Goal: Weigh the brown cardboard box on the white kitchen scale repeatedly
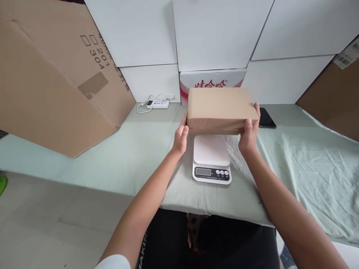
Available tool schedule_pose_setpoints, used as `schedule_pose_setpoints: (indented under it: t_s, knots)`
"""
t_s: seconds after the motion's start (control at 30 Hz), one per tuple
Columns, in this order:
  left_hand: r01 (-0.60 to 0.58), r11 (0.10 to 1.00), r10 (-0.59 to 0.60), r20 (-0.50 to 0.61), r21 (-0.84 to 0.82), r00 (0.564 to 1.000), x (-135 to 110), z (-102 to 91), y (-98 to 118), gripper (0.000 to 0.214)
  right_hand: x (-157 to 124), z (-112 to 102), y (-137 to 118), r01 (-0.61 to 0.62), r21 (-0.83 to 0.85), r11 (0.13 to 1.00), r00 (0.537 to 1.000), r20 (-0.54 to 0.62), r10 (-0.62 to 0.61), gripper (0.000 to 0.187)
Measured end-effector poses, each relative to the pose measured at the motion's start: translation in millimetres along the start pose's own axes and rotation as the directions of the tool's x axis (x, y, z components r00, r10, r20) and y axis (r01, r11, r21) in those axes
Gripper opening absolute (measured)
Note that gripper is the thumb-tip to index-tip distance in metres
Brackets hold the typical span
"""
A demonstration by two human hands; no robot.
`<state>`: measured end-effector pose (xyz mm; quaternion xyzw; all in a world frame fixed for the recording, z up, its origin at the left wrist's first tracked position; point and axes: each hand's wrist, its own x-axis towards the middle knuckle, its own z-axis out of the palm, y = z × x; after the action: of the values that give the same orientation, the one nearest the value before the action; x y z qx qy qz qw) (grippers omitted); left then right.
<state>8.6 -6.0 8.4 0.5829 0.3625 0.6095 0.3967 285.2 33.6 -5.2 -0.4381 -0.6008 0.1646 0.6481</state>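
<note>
A plain brown cardboard box is held between both hands just above a white digital kitchen scale. My left hand presses against the box's left end, fingers closed on it. My right hand grips the right end, fingers wrapped up over the edge. The scale's platform shows under the box; its display and buttons face me. Whether the box touches the platform I cannot tell.
A pale green cloth covers the table. A black phone lies right of the box. A white power strip with cable sits at the back. A large brown carton leans at left; white boxes stack behind.
</note>
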Motion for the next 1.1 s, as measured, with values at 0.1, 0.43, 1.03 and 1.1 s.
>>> schedule_pose_setpoints:
  t_s: [0.1, 0.43, 1.03, 1.1]
  knots:
    - [0.028, 0.999, -0.026, 0.058, -0.036, 0.998, -30, -6.6, 10, 0.092, -24, -16, -22, -0.039, 0.021, 0.999, 0.999, 0.008, 0.039, 0.097]
    - [0.061, 0.996, -0.053, 0.114, -0.068, 0.992, -92, -23.8, 8, 0.082, -85, -25, -68, -0.116, -0.026, 0.993, 0.993, -0.028, 0.115, 0.089]
    - [0.069, 0.996, -0.064, 0.090, -0.053, 0.994, -95, -20.8, 10, 0.082, -88, -28, -62, -0.061, -0.078, 0.995, 0.996, -0.072, 0.055, 0.085]
    - [0.065, 0.997, -0.061, 0.084, -0.047, 0.995, -95, -21.3, 9, 0.082, -87, -28, -64, -0.040, -0.099, 0.994, 0.997, -0.065, 0.033, 0.084]
